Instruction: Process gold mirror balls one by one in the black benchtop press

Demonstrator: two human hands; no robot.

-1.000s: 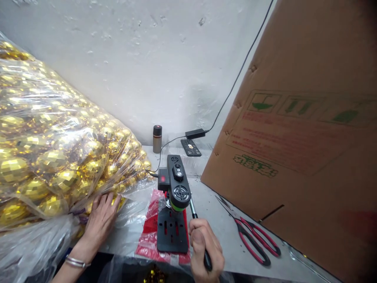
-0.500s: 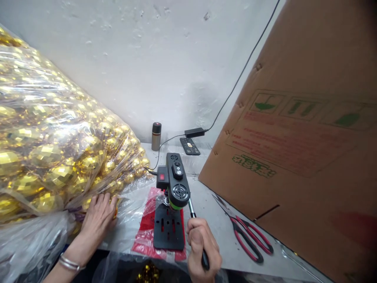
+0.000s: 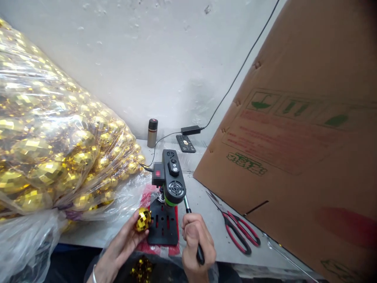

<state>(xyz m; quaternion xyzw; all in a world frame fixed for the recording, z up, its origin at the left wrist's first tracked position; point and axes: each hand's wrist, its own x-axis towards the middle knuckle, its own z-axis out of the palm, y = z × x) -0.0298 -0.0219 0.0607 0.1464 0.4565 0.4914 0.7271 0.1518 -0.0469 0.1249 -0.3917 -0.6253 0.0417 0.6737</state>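
A shiny gold faceted ball (image 3: 143,219) is held in the fingers of my left hand (image 3: 127,239), at the left edge of a slotted black base plate (image 3: 163,232). The plate belongs to a small black bench press (image 3: 173,173) with round vents and a switch box at its side. My right hand (image 3: 198,245) is closed around the black-gripped lever (image 3: 200,255) on the press's right. Under the plate lies a red plastic sheet (image 3: 144,247).
A tied clear bag of gold balls (image 3: 59,157) fills the left. Red-handled scissors (image 3: 238,232) lie beside a large cardboard box (image 3: 279,129) on the right. Behind the press are a bottle (image 3: 152,133), a phone (image 3: 185,144) and a power adapter (image 3: 191,130). More gold balls (image 3: 143,269) show below the table edge.
My left hand has moved right from beside the bag to the press plate, and a gold ball now shows in its fingers. My right hand keeps hold of the lever.
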